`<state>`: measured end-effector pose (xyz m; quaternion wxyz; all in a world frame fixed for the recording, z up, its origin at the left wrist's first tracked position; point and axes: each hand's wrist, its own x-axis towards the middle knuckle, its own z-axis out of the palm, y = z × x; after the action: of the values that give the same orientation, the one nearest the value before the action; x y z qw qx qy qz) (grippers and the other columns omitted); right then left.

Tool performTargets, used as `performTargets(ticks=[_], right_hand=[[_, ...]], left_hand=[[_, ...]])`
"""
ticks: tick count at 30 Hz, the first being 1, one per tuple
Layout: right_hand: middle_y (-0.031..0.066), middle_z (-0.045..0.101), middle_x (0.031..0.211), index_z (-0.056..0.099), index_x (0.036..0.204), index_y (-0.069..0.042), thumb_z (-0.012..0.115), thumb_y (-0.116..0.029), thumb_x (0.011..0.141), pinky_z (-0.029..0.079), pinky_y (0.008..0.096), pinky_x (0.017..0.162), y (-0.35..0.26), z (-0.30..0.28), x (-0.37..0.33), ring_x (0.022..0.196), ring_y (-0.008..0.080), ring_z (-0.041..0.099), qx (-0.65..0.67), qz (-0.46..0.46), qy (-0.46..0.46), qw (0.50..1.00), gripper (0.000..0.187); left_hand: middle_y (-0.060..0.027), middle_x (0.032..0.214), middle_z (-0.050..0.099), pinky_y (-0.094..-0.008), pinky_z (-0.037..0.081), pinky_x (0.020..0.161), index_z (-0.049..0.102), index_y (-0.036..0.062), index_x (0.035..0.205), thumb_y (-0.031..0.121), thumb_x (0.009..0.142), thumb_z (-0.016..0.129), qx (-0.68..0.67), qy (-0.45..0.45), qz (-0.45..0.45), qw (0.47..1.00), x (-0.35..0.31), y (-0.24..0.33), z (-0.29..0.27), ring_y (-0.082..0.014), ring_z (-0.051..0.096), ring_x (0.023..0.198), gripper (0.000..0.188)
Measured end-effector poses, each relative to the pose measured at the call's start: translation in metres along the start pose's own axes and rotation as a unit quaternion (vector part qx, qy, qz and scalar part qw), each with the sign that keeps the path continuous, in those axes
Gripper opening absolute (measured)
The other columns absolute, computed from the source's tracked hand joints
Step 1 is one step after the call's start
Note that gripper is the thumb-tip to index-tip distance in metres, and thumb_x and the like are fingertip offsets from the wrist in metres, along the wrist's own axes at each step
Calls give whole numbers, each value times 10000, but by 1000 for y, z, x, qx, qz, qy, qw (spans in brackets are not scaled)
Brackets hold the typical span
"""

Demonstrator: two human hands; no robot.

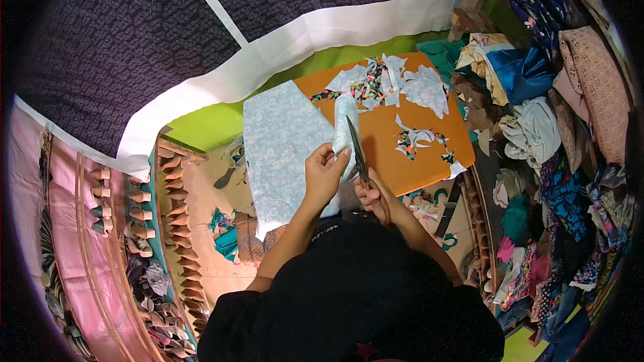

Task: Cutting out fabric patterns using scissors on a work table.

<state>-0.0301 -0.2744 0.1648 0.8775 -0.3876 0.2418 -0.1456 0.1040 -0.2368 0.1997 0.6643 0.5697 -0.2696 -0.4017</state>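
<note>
Your right hand (367,191) was wrapped on the handles of the scissors (356,145); couldn't tell if the blades were parted. Your left hand (325,173), just apart from it, pinched a pale cloth piece (345,108) pointing to 12 o'clock. Large pale cloth (285,144) at 10, apparently left to cut. Scraps (426,88) at 1 and 2 on the orange table (419,169) suggested some cutting done.

Bright centre, black corners, fisheye-bent edges
</note>
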Motion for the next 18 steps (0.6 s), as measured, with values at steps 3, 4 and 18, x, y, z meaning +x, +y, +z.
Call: performTargets(ticks=[3,4,18], right_hand=[[-37,352,637,404,911,-83,421,-549,768,223,172,416,-1,-1,1,468,50,282,61,41,24,997,487],[-38,351,621,418,901,-86,374,-525,799,225,172,419,2,-2,0,465,54,284,38,7,14,999,453],[-67,340,577,431,853,-78,316,-489,837,232,174,409,-5,-7,3,465,36,283,-67,29,28,997,427]], left_hand=[[-56,777,562,-183,420,579,529,-47,877,74,770,563,6,-17,-15,1000,3,0,-5,-67,521,672,165],[-58,782,562,-182,421,587,529,-49,884,69,770,561,18,-26,-20,999,4,0,-6,-68,523,678,168],[-50,816,566,-188,418,621,519,-38,918,59,763,558,14,-43,-43,998,6,0,-13,-73,525,710,187]])
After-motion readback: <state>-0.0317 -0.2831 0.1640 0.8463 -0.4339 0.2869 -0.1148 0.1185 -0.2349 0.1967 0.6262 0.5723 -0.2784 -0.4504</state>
